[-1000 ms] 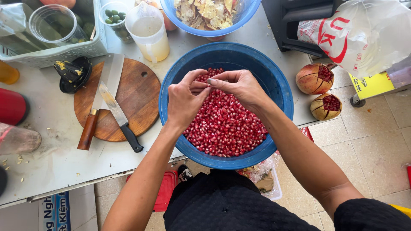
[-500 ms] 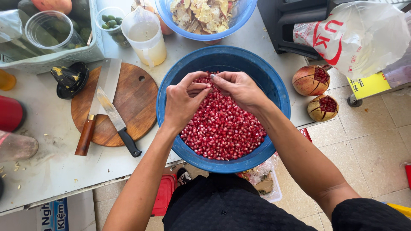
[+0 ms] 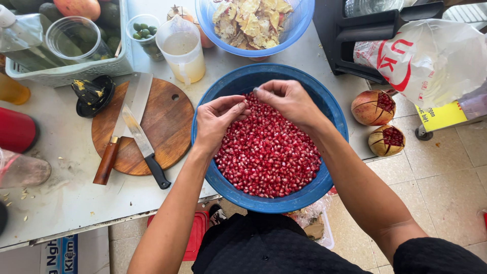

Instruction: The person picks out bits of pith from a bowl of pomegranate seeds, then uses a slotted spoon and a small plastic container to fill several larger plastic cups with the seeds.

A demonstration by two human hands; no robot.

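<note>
A big blue bowl [image 3: 332, 114] heaped with red pomegranate seeds [image 3: 269, 157] rests on the table's front edge. Both hands hover over its far side. My left hand [image 3: 217, 117] has its fingers curled down, the tips touching the seeds. My right hand [image 3: 285, 100] pinches thumb and forefinger together just above the heap; whatever sits in the pinch is too small to make out. The two hands are a finger's width apart.
A round wooden board [image 3: 167, 122] on the left carries a cleaver [image 3: 124, 127] and a black-handled knife [image 3: 144, 147]. Behind are a jug of pale juice [image 3: 182, 48], a blue basket of peel [image 3: 253, 25], a tray of fruit [image 3: 66, 71]. Two cut pomegranates [image 3: 373, 107] lie right, beside a plastic bag [image 3: 431, 56].
The hands have drawn slightly apart, the left dropping onto the seeds while the right stays pinched above them. The view has shifted a little.
</note>
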